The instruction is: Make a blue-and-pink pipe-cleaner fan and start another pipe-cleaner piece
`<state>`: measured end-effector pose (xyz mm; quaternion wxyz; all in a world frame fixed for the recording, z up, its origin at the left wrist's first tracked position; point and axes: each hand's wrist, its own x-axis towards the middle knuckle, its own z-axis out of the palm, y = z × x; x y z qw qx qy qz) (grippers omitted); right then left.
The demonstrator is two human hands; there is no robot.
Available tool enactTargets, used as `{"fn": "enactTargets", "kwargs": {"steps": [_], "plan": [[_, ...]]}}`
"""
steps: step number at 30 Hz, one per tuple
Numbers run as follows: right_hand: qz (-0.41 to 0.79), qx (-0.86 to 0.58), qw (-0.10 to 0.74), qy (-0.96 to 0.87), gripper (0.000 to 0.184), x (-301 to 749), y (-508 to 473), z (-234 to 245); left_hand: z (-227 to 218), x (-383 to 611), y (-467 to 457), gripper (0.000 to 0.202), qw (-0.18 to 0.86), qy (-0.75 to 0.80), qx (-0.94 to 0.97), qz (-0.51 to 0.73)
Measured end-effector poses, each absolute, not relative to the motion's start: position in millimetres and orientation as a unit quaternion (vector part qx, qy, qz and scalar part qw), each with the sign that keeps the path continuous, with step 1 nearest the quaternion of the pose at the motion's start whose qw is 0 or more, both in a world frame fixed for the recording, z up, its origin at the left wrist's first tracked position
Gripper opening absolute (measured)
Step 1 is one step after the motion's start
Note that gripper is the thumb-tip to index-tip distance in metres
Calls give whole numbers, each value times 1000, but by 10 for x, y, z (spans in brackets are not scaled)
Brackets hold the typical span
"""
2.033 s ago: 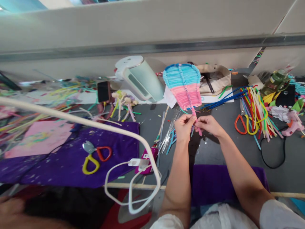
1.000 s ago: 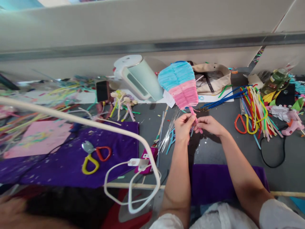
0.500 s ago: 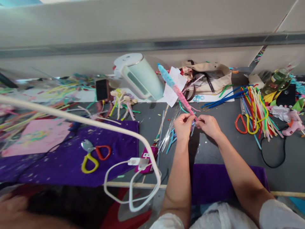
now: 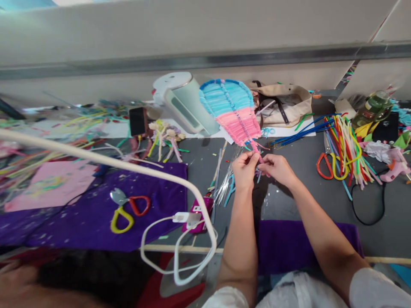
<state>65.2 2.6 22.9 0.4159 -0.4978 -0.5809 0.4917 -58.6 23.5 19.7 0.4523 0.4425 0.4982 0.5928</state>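
Note:
A fan-shaped piece woven from fuzzy craft stems (image 4: 231,110), blue on top and pink below, stands upright over the grey table (image 4: 289,205). Its thin pink stem runs down between my hands. My left hand (image 4: 244,170) is closed and pinches the stem from the left. My right hand (image 4: 278,168) is closed and pinches the same stem from the right, fingertips nearly touching the left ones. The flat face of the piece is turned toward me, tilted a little left.
A pale green kettle (image 4: 184,102) lies behind the piece, beside a beige bag (image 4: 289,100). Coloured craft stems (image 4: 346,149) and red-handled scissors (image 4: 323,164) lie at right. Yellow-and-red scissors (image 4: 126,207) rest on a purple cloth (image 4: 96,214). A white cable (image 4: 180,239) loops at the front.
The piece has spun about its stem between my fingers: flat face first, edge-on half a second ago, flat face toward me again now. Both hands stayed in place on the stem.

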Motion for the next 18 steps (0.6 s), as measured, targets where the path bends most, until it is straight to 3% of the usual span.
{"fn": "enactTargets", "kwargs": {"steps": [3, 6, 18], "plan": [[654, -374, 420, -506, 37, 770, 60, 196, 247, -588, 205, 27, 508, 470, 424, 584], [715, -334, 400, -466, 42, 850, 69, 187, 270, -581, 187, 28, 523, 457, 422, 582], [605, -410, 451, -512, 16, 686, 100, 53, 144, -575, 254, 24, 424, 510, 473, 580]]}}
